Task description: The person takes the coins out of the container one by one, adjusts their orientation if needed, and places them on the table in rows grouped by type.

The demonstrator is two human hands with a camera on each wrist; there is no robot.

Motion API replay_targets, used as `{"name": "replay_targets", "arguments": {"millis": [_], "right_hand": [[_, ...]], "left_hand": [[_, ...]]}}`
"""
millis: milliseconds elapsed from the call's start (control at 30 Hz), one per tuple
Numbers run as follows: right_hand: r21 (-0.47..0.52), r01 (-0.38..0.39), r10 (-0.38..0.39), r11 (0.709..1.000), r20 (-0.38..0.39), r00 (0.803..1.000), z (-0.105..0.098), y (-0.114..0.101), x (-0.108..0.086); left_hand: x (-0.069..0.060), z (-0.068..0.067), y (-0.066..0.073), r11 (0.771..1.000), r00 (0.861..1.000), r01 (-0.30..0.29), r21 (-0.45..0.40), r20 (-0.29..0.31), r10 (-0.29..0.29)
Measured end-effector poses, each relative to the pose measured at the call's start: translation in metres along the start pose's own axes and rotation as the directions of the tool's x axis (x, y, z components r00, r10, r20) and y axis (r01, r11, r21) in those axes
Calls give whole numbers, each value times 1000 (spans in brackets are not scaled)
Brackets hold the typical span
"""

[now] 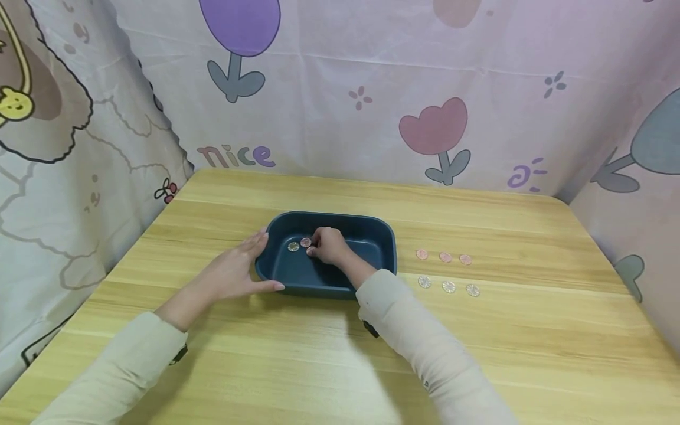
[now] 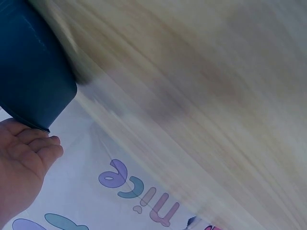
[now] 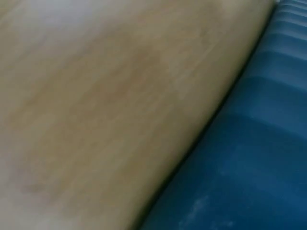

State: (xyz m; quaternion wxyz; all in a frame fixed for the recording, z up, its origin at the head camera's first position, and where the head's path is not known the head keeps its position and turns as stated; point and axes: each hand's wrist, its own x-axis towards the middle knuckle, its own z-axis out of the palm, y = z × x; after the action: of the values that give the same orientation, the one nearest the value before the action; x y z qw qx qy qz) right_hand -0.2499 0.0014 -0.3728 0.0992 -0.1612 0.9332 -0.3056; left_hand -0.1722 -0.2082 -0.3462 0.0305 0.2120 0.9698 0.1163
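A dark blue rectangular tray (image 1: pixel 313 290) with raised walls stands on the wooden table. My left hand (image 1: pixel 239 265) rests against its left end, thumb along the front rim and straight fingers at the left side. In the left wrist view, the fingers of the left hand (image 2: pixel 29 153) touch the rim of the tray (image 2: pixel 38 62). Inside the tray, my right hand (image 1: pixel 330 245) pinches a small round pink disc (image 1: pixel 311 251) between thumb and fingers. Beside it on the tray floor lie another pink disc (image 1: pixel 306 242) and a clear yellowish disc (image 1: pixel 293 247). The right wrist view shows only the tray's outer wall (image 3: pixel 240 172) and tabletop.
Right of the tray, three pink discs (image 1: pixel 445 257) lie in a row on the table (image 1: pixel 255 360). Nearer the front, three clear discs (image 1: pixel 448 287) form a second row. A printed curtain (image 1: pixel 329 130) hangs behind the table and along both sides.
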Motion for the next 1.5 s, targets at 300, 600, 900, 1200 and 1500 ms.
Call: {"name": "replay_targets", "arguments": {"millis": [300, 600, 900, 1200, 1500], "right_hand": [[-145, 8, 4, 989, 84, 996, 2, -3, -1], [-131, 29, -17, 991, 93, 996, -6, -1, -11], [41, 27, -30, 999, 56, 998, -21, 9, -33], [284, -22, 22, 959, 5, 1000, -39, 24, -54], [416, 7, 31, 909, -84, 996, -56, 28, -75]], "left_hand": [[0, 2, -2, 1000, 1000, 0, 0, -7, 0], [1, 3, -2, 1000, 1000, -7, -14, -7, 7], [0, 1, -1, 1000, 1000, 6, -6, 0, -6], [1, 2, -1, 1000, 1000, -3, 2, -4, 3], [-1, 2, -2, 1000, 1000, -9, 2, -19, 9]]}}
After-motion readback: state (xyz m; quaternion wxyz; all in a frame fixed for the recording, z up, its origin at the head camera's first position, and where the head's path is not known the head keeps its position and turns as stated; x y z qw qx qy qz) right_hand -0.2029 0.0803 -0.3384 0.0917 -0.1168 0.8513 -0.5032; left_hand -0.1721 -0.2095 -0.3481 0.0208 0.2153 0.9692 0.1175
